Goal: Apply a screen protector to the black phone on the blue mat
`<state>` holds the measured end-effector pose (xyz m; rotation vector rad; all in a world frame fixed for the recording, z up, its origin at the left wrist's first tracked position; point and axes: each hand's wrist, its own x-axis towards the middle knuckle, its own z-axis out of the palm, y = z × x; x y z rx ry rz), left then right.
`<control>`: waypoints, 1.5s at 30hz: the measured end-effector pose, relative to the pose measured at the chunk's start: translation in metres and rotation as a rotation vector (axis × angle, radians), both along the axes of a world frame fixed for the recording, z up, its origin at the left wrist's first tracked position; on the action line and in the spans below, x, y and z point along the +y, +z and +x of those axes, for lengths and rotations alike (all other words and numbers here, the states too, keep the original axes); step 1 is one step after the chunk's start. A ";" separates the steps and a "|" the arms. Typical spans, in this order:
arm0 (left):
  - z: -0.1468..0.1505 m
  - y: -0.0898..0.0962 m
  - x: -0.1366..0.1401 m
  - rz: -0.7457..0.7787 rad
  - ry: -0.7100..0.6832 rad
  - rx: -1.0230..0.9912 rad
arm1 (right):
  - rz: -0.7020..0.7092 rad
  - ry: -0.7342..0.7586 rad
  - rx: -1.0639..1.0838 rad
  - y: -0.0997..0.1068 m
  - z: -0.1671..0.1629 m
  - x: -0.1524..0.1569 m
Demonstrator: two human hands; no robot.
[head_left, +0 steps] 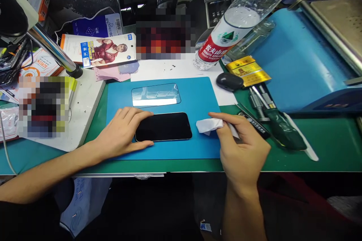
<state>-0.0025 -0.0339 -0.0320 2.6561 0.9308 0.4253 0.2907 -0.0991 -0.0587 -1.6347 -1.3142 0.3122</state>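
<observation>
A smartphone (pixel 165 127) with a dark screen lies face up on a blue mat (pixel 121 98). My left hand (pixel 120 130) grips its left end, thumb along the near edge and fingers at the far edge. Just behind the phone, a clear screen protector (pixel 156 95) with a black border lies flat on the mat. To the right of the phone, my right hand (pixel 244 147) pinches a folded white wipe (pixel 209 125) between thumb and forefinger, apart from the screen. The wipe's back part is partly hidden by the fingers.
At right lie a black mouse (pixel 229 81), a gold packet (pixel 249 70), a green-handled screwdriver (pixel 285 130) and other tools. A tilted water bottle (pixel 215 45) stands behind them, beside a blue machine (pixel 283 60). A lamp pole (pixel 55 49) and boxes crowd the left.
</observation>
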 end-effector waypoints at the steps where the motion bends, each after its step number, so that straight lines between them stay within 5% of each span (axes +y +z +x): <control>1: 0.000 0.000 0.000 0.000 -0.001 -0.003 | 0.000 0.003 -0.011 0.001 0.000 -0.001; 7: 0.000 0.000 0.001 0.008 0.008 -0.019 | 0.087 0.111 -0.112 0.004 -0.003 0.000; 12: 0.000 -0.001 0.000 -0.010 0.026 -0.009 | 0.309 0.321 -0.534 0.003 -0.020 -0.013; 18: 0.000 0.000 0.001 -0.059 0.017 -0.033 | 0.247 0.405 -0.656 0.009 -0.065 -0.028; 26: -0.004 0.012 -0.001 -0.517 0.139 -0.310 | 0.238 0.592 -0.621 0.013 -0.087 -0.029; 34: -0.002 0.003 -0.003 -0.436 0.154 -0.385 | 0.192 0.576 -0.659 0.014 -0.106 -0.024; 45: 0.000 0.006 -0.002 -0.332 0.141 -0.297 | 0.224 0.539 -0.658 0.010 -0.080 -0.013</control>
